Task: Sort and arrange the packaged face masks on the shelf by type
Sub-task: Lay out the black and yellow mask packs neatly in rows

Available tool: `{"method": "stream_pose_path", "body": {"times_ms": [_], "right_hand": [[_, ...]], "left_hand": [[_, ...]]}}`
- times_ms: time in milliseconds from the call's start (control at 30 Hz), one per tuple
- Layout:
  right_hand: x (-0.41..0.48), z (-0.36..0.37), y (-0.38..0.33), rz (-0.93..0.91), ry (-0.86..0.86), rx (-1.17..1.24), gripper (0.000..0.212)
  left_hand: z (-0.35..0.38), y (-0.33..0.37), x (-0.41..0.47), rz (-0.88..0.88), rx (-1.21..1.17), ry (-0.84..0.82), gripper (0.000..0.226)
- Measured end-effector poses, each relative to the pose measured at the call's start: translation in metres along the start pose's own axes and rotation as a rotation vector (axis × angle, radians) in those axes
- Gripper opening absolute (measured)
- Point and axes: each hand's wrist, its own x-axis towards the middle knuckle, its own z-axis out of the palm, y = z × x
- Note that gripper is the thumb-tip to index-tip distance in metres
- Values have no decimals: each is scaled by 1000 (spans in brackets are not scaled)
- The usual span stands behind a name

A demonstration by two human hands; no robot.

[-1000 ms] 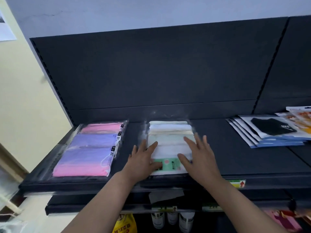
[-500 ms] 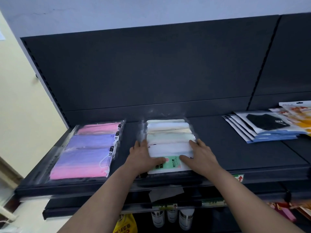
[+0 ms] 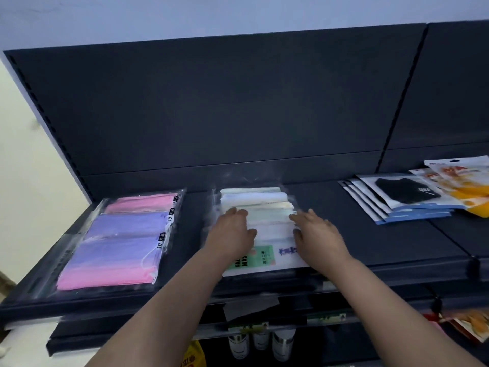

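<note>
A row of overlapping white, pale green and cream mask packs (image 3: 264, 207) lies in the middle of the dark shelf (image 3: 370, 234). The nearest pack carries a green label (image 3: 260, 259). My left hand (image 3: 232, 234) presses flat on the row's left side and my right hand (image 3: 315, 234) on its right side, fingers spread, holding nothing. To the left lies a row of pink and purple mask packs (image 3: 124, 239). At the right sits a fanned pile of black mask packs (image 3: 402, 200), beside orange-printed packs (image 3: 463, 184).
The shelf's front edge (image 3: 185, 295) runs below my forearms. A lower shelf holds bottles (image 3: 262, 340) and a yellow bag (image 3: 194, 356). A cream wall stands at the left. Bare shelf surface shows between the middle row and the black packs.
Both hands have slid further back along the middle row, from its near end to about its middle. The view has shifted slightly.
</note>
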Motion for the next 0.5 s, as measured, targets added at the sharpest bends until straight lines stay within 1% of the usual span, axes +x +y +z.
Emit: {"method": "stream_pose_path", "body": {"times_ms": [33,67,133,233,367,500], "right_hand": [[0,-2,6,-36,15,-37,44],[0,-6,15,-62,24,-75,45],[0,-13,36,-83,40,-126,51],[-1,-24,72,-52,90,-130,61],[2,-38,131,1,182,-126,58],[18,-55,197,60,160,-157,51]], "left_hand": [[2,8,3,32,-11,15,45],[5,18,6,57,-16,31,40],[13,38,13,108,-25,52,38],[27,72,25,174,-54,56,36],[50,125,45,265,-82,47,32],[80,185,72,302,-77,0,35]]}}
